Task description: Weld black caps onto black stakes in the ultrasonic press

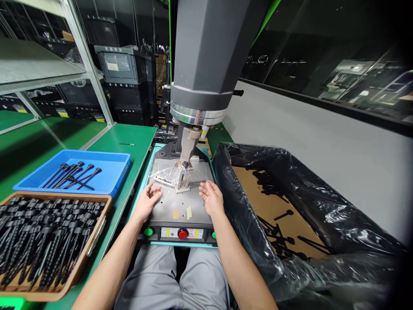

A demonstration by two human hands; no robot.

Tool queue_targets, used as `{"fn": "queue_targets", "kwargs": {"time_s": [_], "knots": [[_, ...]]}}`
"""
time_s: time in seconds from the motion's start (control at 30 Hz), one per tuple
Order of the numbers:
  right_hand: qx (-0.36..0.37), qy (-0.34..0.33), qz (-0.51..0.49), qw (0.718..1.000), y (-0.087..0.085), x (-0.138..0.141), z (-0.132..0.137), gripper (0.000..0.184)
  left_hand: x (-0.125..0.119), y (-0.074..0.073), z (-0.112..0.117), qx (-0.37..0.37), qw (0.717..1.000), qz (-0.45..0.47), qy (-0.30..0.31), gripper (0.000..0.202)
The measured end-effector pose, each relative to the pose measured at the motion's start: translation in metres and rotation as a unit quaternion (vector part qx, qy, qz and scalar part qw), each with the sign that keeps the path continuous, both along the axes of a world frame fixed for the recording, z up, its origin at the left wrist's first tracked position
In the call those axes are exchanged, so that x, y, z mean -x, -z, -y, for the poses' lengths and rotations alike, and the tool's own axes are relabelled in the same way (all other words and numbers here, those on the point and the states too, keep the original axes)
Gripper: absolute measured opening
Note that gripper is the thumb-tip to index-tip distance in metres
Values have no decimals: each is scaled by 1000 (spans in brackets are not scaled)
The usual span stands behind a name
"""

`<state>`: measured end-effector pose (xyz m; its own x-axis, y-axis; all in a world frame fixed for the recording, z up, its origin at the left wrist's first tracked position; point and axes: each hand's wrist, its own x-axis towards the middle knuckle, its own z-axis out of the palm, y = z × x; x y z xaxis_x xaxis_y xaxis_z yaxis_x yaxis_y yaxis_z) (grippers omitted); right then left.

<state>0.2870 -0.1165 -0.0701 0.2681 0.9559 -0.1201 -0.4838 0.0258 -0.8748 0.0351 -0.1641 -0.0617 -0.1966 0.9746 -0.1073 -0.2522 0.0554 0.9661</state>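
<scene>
2 empty, loosely open hands on flat grey metal plate: left hand, right hand flank small upright silver fixture, just ahead, roughly equidistant.

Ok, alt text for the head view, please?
The left hand and right hand rest open on the grey machine plate, either side of a fixture under the press head. A blue tray of black parts sits left, a lined box right.

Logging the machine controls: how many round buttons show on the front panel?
3: left green button at the left end; red button in the middle; right green button, partly hidden behind the right forearm.
</scene>
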Motion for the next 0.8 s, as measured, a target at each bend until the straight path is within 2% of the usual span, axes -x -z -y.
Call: {"fn": "queue_targets", "kwargs": {"time_s": [0.13,0.23,0.3,0.33,0.4,0.47,0.53,0.63,0.8], "knots": [[-1,92,77,993,14,-17,15,49,15,10,17,-14,993,-83,-80,78],[-18,138,200,970,28,-38,39,51,28,24,39,-24,982,-148,-112,75],[-26,145,315,937,38,-53,60,48,35,38,55,-19,974,-191,-120,75],[-31,146,381,913,43,-60,72,47,38,46,63,-11,971,-210,-118,76],[-40,138,505,851,56,-73,94,47,41,62,78,16,966,-240,-96,79],[-39,117,572,811,71,-81,112,54,43,74,88,32,960,-272,-60,81],[-19,82,584,807,86,-86,126,63,44,81,94,28,950,-309,-33,81],[14,31,573,819,104,-90,135,71,48,83,96,10,942,-334,-15,79],[12,-3,577,816,113,-95,136,77,55,83,96,-10,946,-322,10,74]]}}
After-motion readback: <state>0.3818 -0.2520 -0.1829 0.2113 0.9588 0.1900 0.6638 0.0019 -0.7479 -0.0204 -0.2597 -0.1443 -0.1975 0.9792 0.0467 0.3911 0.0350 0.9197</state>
